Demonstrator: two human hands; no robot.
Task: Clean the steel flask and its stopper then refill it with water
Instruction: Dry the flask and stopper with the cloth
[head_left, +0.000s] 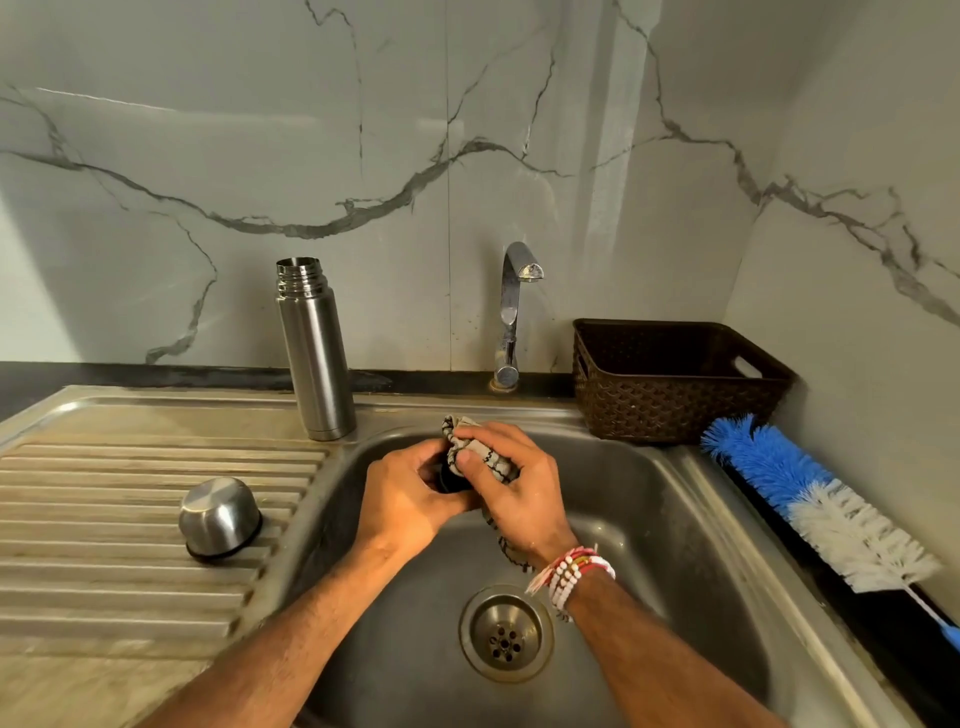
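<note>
The steel flask (315, 348) stands upright and uncapped on the sink's back rim, left of the tap. Its steel cup lid (219, 517) rests upside down on the ribbed drainboard. Over the basin, my left hand (402, 499) grips a small dark stopper (451, 480), mostly hidden between my fingers. My right hand (511, 486) presses a patterned beige cloth (480, 457) against the stopper; the cloth's tail hangs below my wrist.
The sink basin (649, 519) has a drain (505, 633) near the front. A tap (514, 317) stands at the back with no water running. A brown woven basket (675, 382) sits at right, with a blue-and-white bottle brush (810, 499) on the counter beside it.
</note>
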